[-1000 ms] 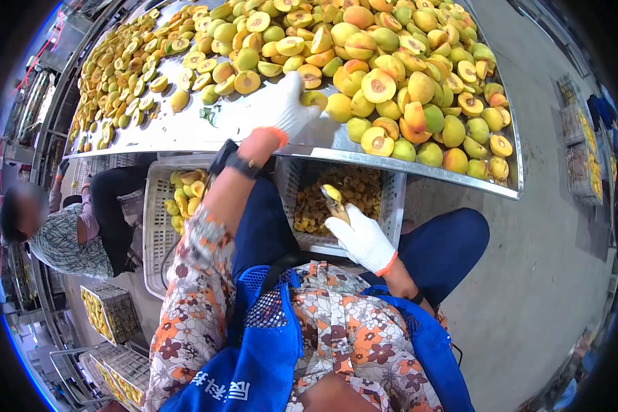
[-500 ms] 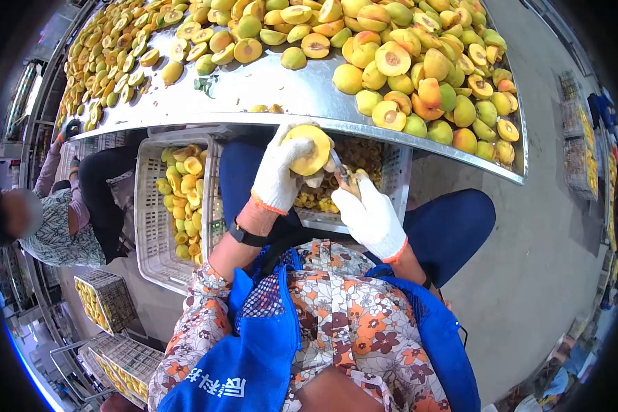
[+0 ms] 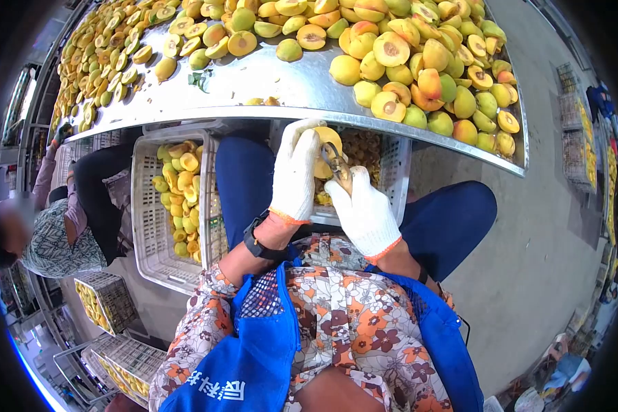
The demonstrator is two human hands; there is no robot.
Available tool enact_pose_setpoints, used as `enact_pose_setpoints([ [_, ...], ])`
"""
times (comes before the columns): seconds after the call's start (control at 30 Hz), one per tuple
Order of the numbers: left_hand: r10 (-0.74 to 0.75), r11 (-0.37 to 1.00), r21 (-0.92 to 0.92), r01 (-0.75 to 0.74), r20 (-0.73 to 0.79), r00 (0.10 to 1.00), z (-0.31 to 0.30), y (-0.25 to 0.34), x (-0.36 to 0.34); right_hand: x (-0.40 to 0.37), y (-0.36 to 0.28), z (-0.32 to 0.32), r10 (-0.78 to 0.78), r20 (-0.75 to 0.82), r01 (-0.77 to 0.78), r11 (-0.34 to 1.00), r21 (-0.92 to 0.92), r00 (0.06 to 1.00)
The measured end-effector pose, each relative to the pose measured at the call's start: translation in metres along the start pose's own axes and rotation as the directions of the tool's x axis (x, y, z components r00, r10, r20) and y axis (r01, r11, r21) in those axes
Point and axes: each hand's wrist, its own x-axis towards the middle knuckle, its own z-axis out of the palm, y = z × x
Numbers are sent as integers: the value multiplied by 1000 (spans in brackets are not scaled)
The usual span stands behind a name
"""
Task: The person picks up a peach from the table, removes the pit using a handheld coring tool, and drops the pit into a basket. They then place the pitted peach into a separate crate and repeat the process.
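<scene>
My left hand (image 3: 296, 168), in a white knit glove, is closed round a yellow peach half (image 3: 328, 139) just below the metal table's front edge. The cut side of the fruit faces right. In my gloved right hand (image 3: 365, 214) is a pitting knife (image 3: 341, 172) with a looped metal blade and a worn wooden handle. Its loop lies against the cut face of the peach half. Under both hands stands a crate (image 3: 393, 175) with brownish pits and scraps, partly hidden by my gloves.
The metal table (image 3: 281, 86) bears heaped peach halves (image 3: 429, 82). A white crate (image 3: 144, 206) of peach halves stands left of my knee. Further left, a co-worker (image 3: 62, 233) sits beside the table. More filled crates (image 3: 103, 302) stand lower left and at the far right (image 3: 577, 161).
My left hand has turned the peach half so its cut face points right instead of up at me. The knife's loop has moved onto the fruit's cut face.
</scene>
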Motion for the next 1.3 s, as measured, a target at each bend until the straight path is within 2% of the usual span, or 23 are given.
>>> enact_pose_setpoints([
  [0.13,19,999,43,-19,-5,1000,7,4,-4,-2,2,3,46,37,-45,998,-39,998],
  [0.2,-36,997,-63,34,-35,999,14,11,-8,-2,-1,5,153,39,-155,987,43,987],
  [0.23,-39,998,-60,37,-33,999,13,9,-9,-3,0,6,156,39,-158,986,45,987],
  [0.3,66,989,140,-56,-66,996,12,5,-11,-4,2,8,155,26,-157,982,103,988],
  [0.43,105,970,227,-88,-65,992,14,7,-11,-1,-3,1,212,52,-219,945,244,976],
  [0.5,199,910,368,-189,10,980,10,4,-8,1,-4,-1,207,69,-219,918,331,976],
  [0.53,199,910,370,-188,10,980,11,4,-9,0,-1,-1,208,70,-219,917,332,976],
  [0.57,96,994,62,-95,-14,995,15,5,-9,0,2,-1,140,68,-154,946,285,988],
  [0.6,-9,968,-252,8,-2,1000,18,7,-9,1,3,-1,71,66,-85,968,237,995],
  [0.63,-7,968,-250,7,0,1000,20,8,-9,2,2,-1,71,63,-84,967,239,995],
  [0.7,17,950,-312,-23,-22,1000,24,10,-11,3,-5,-3,196,44,-200,938,284,980],
  [0.73,13,950,-312,-20,-24,1000,23,9,-12,1,-4,-2,198,47,-203,937,285,979],
  [0.8,50,978,-202,-56,-35,998,22,7,-10,0,-2,0,130,-14,-125,973,193,991],
  [0.83,50,978,-201,-55,-32,998,20,4,-9,0,-1,0,132,-16,-126,973,194,991],
  [0.9,109,993,-50,-111,-37,993,15,-3,-9,0,0,-1,160,67,-167,980,112,985],
  [0.93,108,993,-49,-109,-35,994,14,-4,-9,0,0,-1,162,66,-169,979,113,985],
  [1.0,136,987,99,-129,-67,988,12,-6,-10,-1,-1,-1,183,69,-190,975,116,981],
  [1.03,135,987,100,-128,-67,989,11,-6,-11,-2,3,3,183,69,-190,975,116,981],
  [1.1,234,927,304,-218,-17,972,11,-2,-11,-2,9,8,65,82,-73,992,99,995],
  [1.13,237,927,305,-220,-18,971,13,3,-11,-3,9,7,62,82,-70,993,99,995],
  [1.2,325,832,465,-302,33,945,16,15,-14,1,-7,-3,221,117,-246,927,282,968],
  [1.23,326,830,470,-301,30,945,14,15,-13,1,-9,-4,216,121,-243,927,286,969],
  [1.3,411,779,469,-416,119,904,9,8,-8,2,-10,-6,231,151,-274,860,430,961],
])
